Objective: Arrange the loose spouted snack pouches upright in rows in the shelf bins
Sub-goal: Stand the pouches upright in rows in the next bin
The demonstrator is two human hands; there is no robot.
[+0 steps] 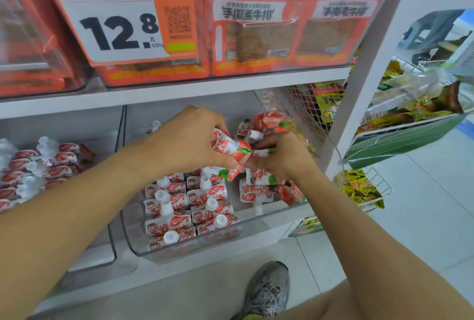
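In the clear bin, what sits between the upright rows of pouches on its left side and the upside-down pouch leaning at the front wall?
In the head view, a bare strip of bin floor separates the upright rows from the upside-down pouch. Nothing lies there.

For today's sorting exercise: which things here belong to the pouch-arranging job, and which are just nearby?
Job: left hand; right hand; red-and-white spouted pouches; clear plastic bin.
Nearby: orange price sign; yellow snack packets; grey shoe.
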